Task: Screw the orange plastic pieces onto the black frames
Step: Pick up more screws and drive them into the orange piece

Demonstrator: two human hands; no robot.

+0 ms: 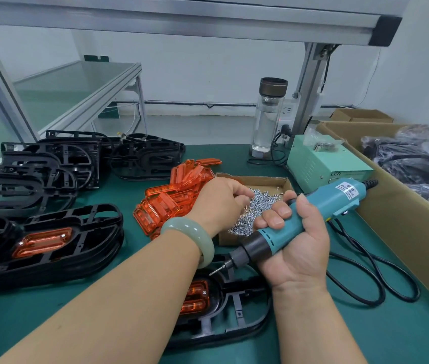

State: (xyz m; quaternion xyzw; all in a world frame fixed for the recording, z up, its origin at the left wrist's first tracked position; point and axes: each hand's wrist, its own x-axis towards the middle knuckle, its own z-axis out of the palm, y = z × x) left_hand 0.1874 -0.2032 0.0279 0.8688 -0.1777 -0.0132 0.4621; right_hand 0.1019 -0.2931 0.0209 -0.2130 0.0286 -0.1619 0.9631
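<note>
Clearly two hands (218, 203) (294, 248), one screwdriver (313, 208), one box (273, 181).

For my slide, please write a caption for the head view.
Left hand reaches into the screw box; right hand holds the screwdriver over a frame.

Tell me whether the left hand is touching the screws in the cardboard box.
Touching: in the head view the left hand has its curled fingertips dug into the screws.
</note>
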